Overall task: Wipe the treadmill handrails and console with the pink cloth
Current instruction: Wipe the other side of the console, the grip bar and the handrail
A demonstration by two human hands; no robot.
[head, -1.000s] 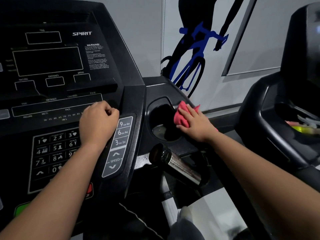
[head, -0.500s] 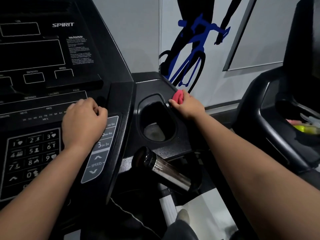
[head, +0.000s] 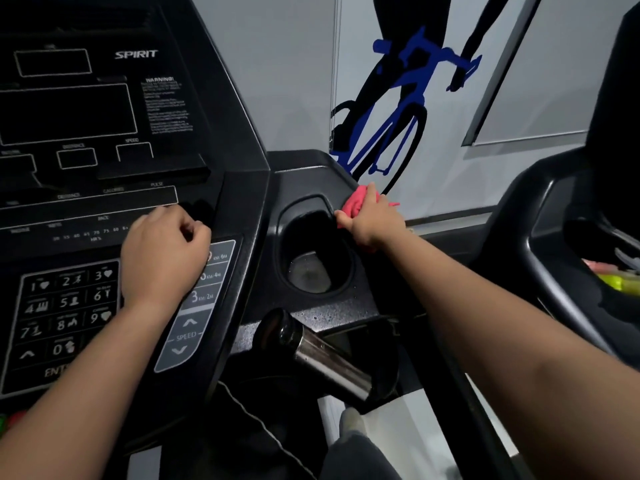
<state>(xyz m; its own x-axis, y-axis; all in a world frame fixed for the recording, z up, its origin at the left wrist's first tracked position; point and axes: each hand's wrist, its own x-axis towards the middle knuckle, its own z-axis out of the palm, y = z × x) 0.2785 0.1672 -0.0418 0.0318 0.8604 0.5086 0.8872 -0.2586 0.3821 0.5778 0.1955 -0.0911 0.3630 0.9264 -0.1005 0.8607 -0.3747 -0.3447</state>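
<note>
- My right hand (head: 372,221) is bunched around the pink cloth (head: 356,202), fingers curled over it, pressing it on the outer rim of the cup holder (head: 311,251), on the side away from the console (head: 104,168).
- My left hand (head: 162,254) sits curled into a loose fist with nothing in it, knuckles resting on the console face just left of the cup holder, partly over the grey speed keys (head: 197,306).
- I judge the step in hand to be the rim and the tray surface around the cup holder; the handrails look not yet reached.
- To do it well I would keep the cloth flat under my palm and follow the rim right round the cup holder, so the edge is not skipped.
- The speckled ledge (head: 339,310) on the near side of the cup holder shows droplets or dust; I would sweep that next, with overlapping strokes.
- The chrome pulse grip (head: 325,362) lies just below that ledge; wrapping the cloth round it would suit it better than a flat pass.
- A risk: my left fist lies on the keys, so leaning weight there could press one. I would shift it to bare plastic.
- The well of the cup holder looks dull and smeared at the bottom; a pushed-in fold of cloth should reach it.
</note>
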